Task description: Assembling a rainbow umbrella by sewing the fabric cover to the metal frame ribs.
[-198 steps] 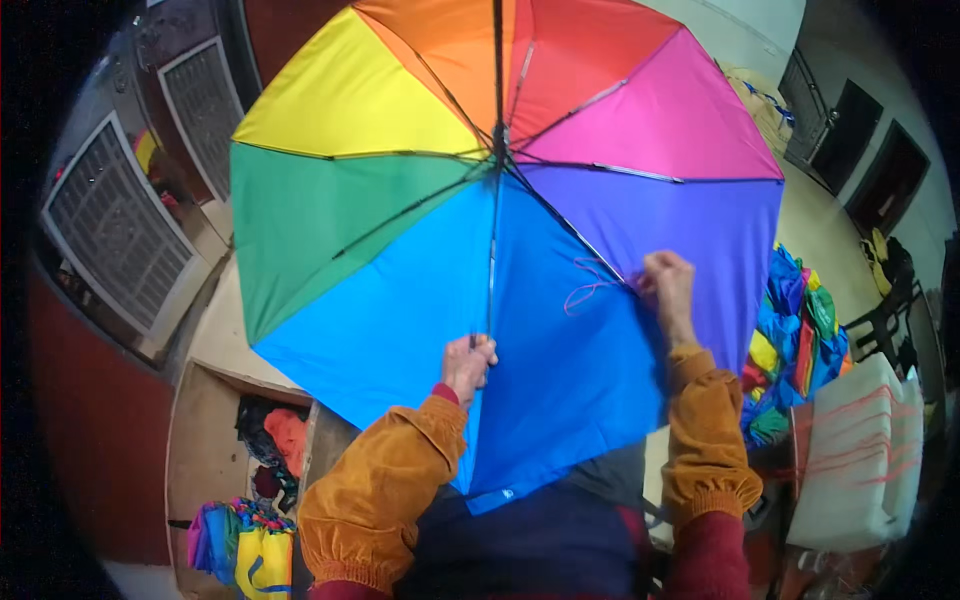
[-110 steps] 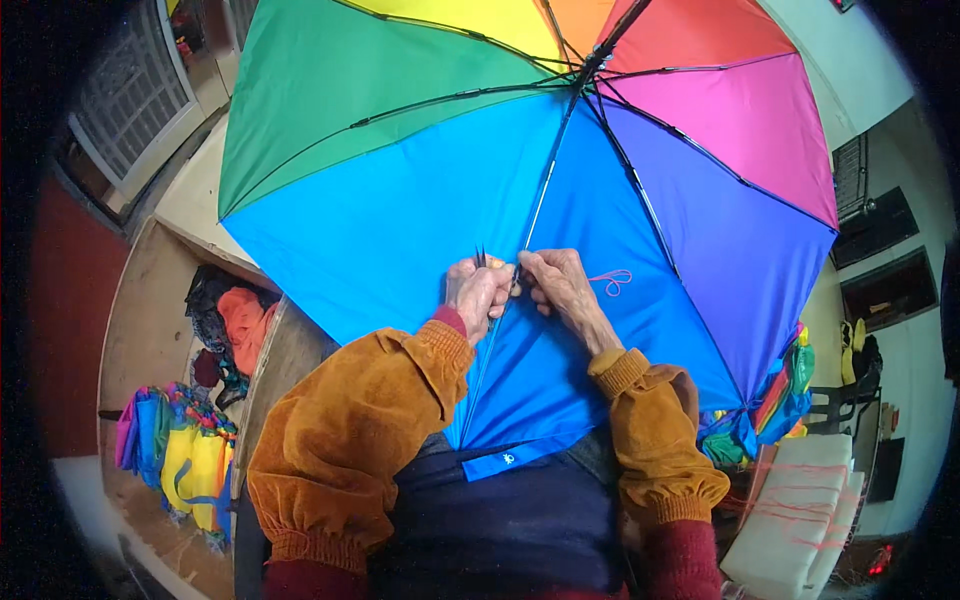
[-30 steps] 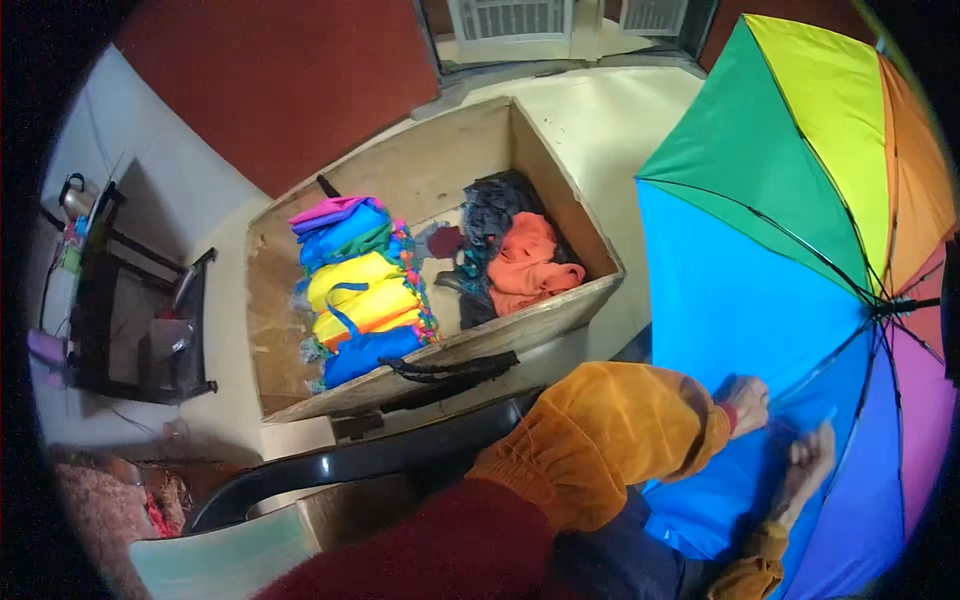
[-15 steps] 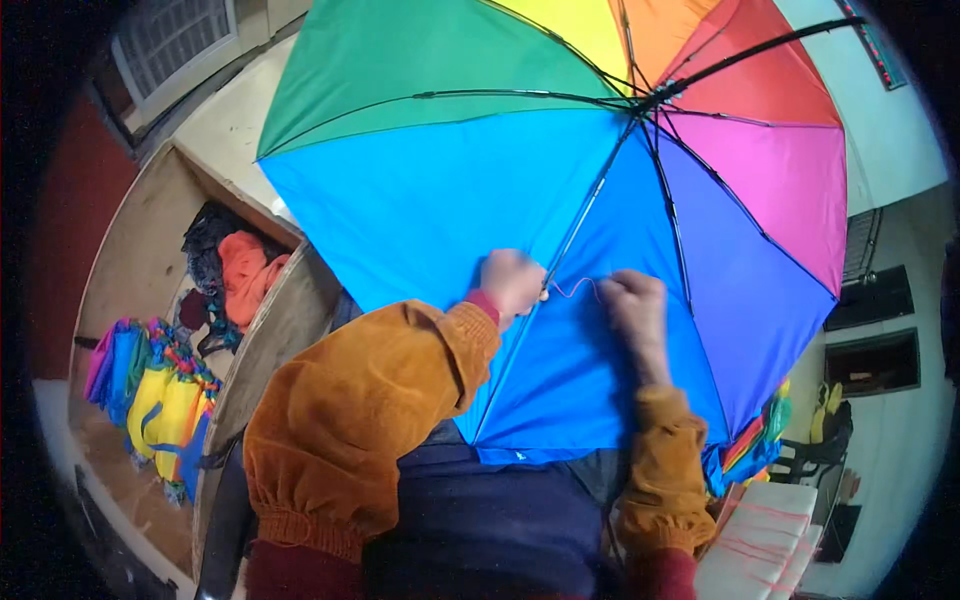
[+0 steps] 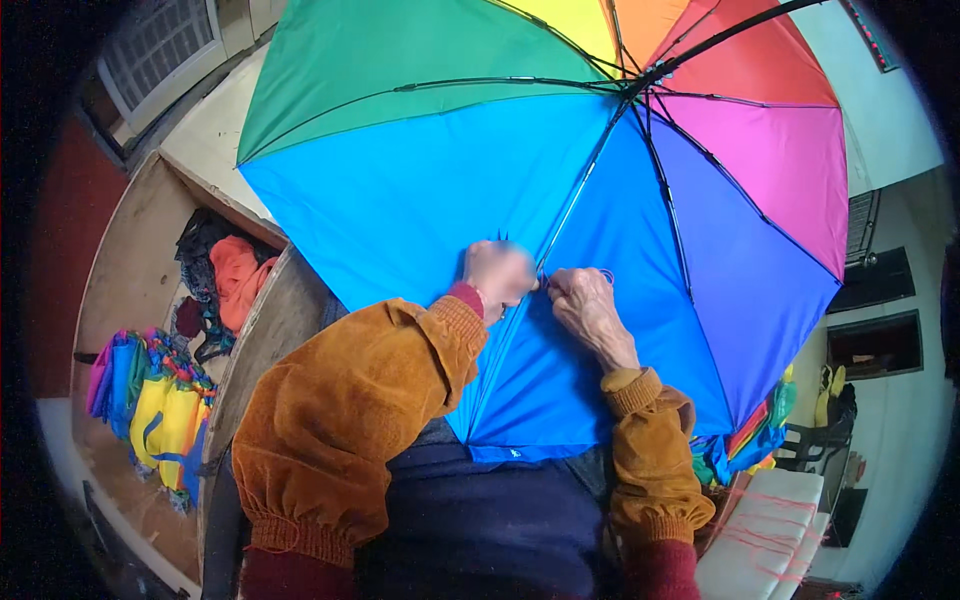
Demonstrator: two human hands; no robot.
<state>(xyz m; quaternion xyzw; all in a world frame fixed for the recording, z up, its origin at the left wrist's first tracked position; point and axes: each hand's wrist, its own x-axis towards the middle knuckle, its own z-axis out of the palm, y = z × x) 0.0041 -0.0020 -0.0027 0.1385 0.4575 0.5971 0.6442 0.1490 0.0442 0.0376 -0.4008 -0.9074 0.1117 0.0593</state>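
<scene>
A rainbow umbrella [image 5: 420,190] fills most of the view, open and seen from its underside, spread over the person's lap and reaching up to the top edge. Its panels run green, yellow, orange, red, pink, violet and two shades of blue, with thin dark ribs [image 5: 672,215] fanning out from a hub near the top right. The blue panels hang nearest the body, their hem lying across the dark blue garment at the lap.

To the left stands a wooden crate [image 5: 130,270], open at the top, its near wall just beside the person's left sleeve. Inside lie a heap of orange and dark cloth [image 5: 232,280] toward the far end and a row of folded umbrellas [image 5: 150,405] in pink, blue, green and yellow toward the near end. At the lower right a stack of white bundles [image 5: 765,530] tied with red string sits beside more bright folded fabric [image 5: 760,435], partly hidden behind the canopy's edge.

Both forearms in mustard-coloured sleeves come up from the lower edge. The left hand [image 5: 497,277] is curled into a loose fist against the blue cloth at a rib, and what its fingers pinch cannot be told because it is blurred. The right hand [image 5: 588,305] lies just beside it, fingertips drawn together on the same rib where the two blue panels meet.
</scene>
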